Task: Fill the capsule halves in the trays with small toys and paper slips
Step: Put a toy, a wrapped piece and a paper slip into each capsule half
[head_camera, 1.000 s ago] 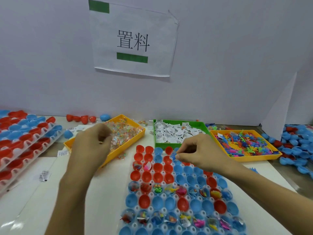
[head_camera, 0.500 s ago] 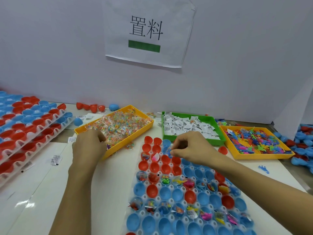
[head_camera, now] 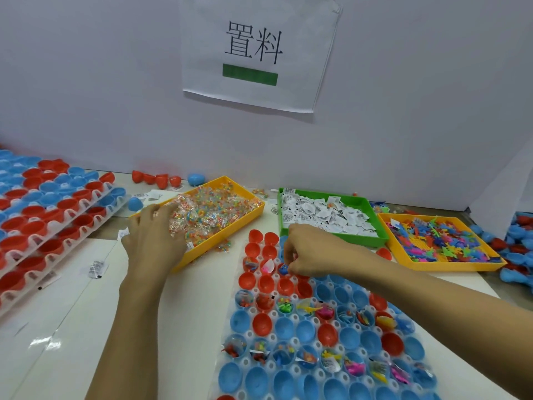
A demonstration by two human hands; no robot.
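A clear tray (head_camera: 271, 313) of red and blue capsule halves lies in front of me; some rows hold toys and slips, others are empty. My right hand (head_camera: 311, 252) hovers over its far left corner, fingertips pinched on a small blue toy (head_camera: 284, 268) in a capsule half. My left hand (head_camera: 155, 238) rests with spread fingers on the bagged toys (head_camera: 207, 212) in the left yellow tray (head_camera: 219, 241). Paper slips (head_camera: 326, 216) fill the green tray (head_camera: 360, 241). Coloured plastic toys (head_camera: 444, 241) fill the right yellow tray (head_camera: 450, 267).
Stacked trays of red and blue capsule halves (head_camera: 43, 226) stand at the left. Loose capsule halves (head_camera: 155, 179) lie by the white wall, more (head_camera: 516, 255) at the far right. A stray slip (head_camera: 96, 268) lies on the table. A paper sign (head_camera: 253, 53) hangs above.
My left hand opened and reached forward onto the bagged toys. My right hand moved left and down to a capsule half near the tray's far corner. The view tilted down.
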